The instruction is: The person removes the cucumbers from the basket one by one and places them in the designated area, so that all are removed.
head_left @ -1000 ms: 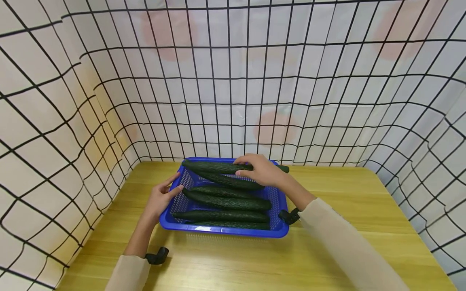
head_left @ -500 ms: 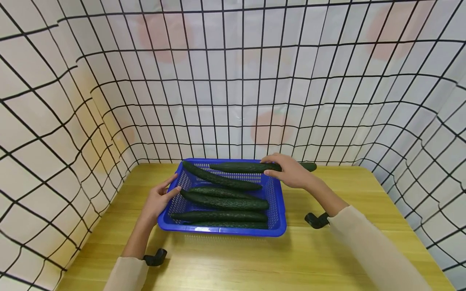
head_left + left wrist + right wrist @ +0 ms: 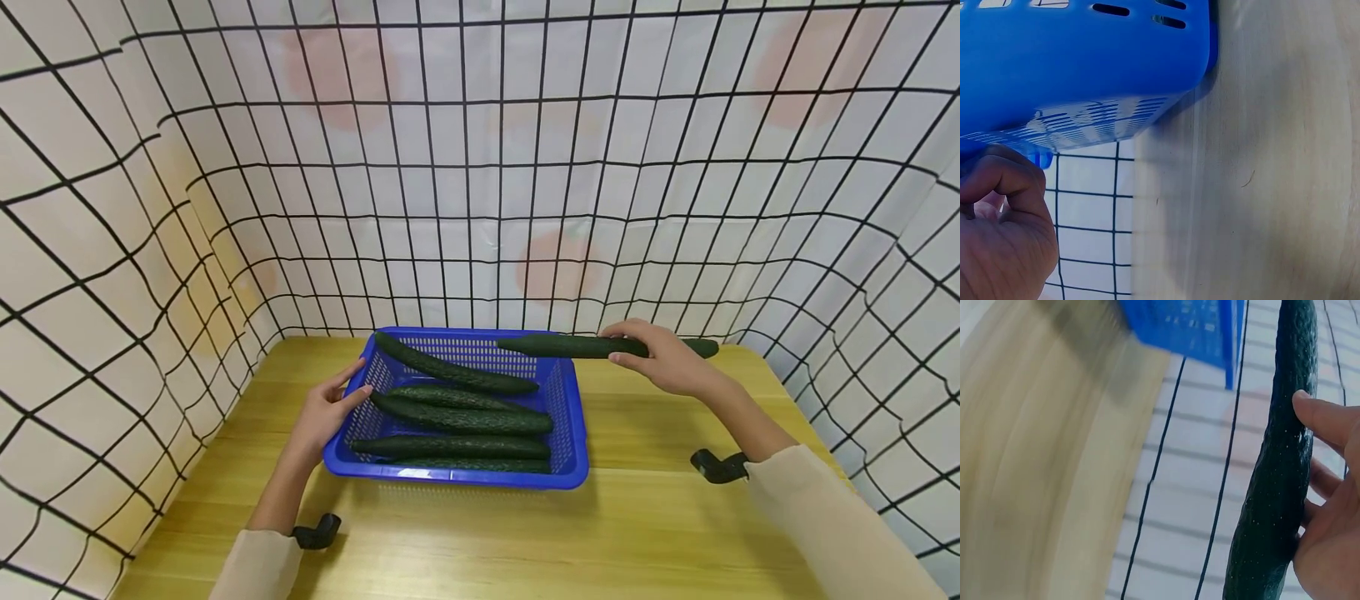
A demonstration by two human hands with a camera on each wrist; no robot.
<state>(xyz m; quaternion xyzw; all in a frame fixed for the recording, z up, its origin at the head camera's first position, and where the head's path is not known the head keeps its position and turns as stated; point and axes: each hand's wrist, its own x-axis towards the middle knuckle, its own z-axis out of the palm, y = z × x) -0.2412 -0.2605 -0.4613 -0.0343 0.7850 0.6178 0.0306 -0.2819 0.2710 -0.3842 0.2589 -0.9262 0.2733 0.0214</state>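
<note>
My right hand (image 3: 663, 357) grips a long dark green cucumber (image 3: 558, 344) around its middle, thumb on the near side and fingers behind. The right wrist view shows this cucumber (image 3: 1272, 481) large, with a bumpy skin. Its left end overlaps the back right corner of a blue plastic basket (image 3: 457, 477). Several more cucumbers lie lengthwise in that basket, among them a curved one (image 3: 453, 369) at the back. My left hand (image 3: 326, 414) holds the basket's left rim, thumb over the edge; in the left wrist view its fingers (image 3: 1013, 181) are curled beside the blue wall (image 3: 1085, 56).
Under the basket is a wooden table (image 3: 645, 517), with bare wood to its right and in front. A black wire grid (image 3: 465, 217) backed by pale sheeting rises along the back and both sides. A black strap device (image 3: 318, 532) sits on each wrist.
My right hand has carried the cucumber rightward from the back of the basket, so most of it is now past the right rim. The left hand has stayed at the left rim.
</note>
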